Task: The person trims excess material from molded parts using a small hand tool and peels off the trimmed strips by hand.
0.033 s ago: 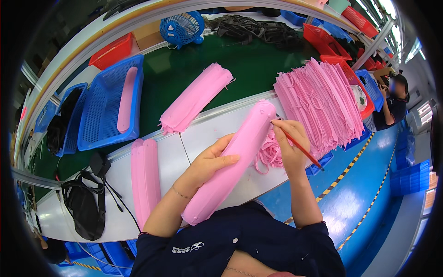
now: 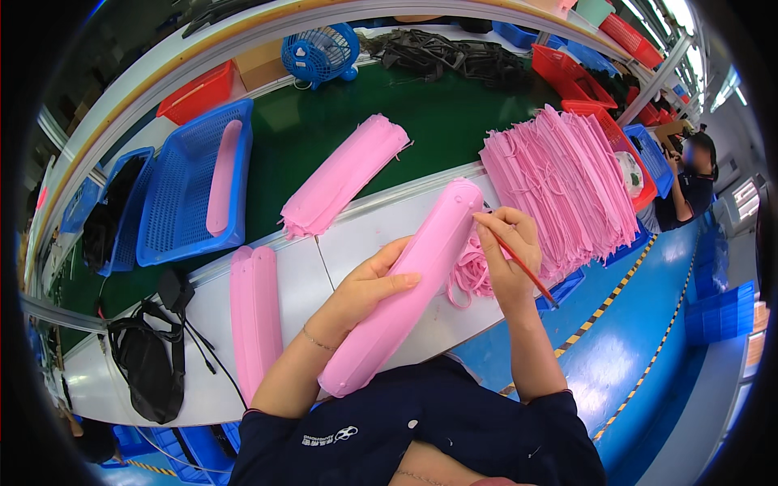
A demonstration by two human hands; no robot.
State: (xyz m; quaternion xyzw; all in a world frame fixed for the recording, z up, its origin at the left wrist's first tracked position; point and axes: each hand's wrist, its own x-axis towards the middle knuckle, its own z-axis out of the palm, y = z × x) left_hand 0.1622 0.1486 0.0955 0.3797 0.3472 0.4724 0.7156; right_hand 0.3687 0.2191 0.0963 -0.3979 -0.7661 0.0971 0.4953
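A long, rounded pink strip-shaped piece, seemingly several thin layers, slants up and to the right in front of my body. Wrapped around its left side is my left hand, thumb on top. My right hand pinches a thin red stick-like tool with a dark end. The tool's working tip is hidden by the fingers at the piece's upper right edge. Beneath that hand lies a tangle of pink trimmings. A large stack of pink strips with frayed edges stands just beyond on the right.
More smooth pink pieces rest on the white bench at left. A frayed pink bundle lies on the green surface. One pink strip sits in a blue basket. A black bag with cables, a blue fan and another person are around.
The red tool's dark end has swung slightly down and to the left as my right hand shifts a little. My left hand keeps its hold on the pink piece.
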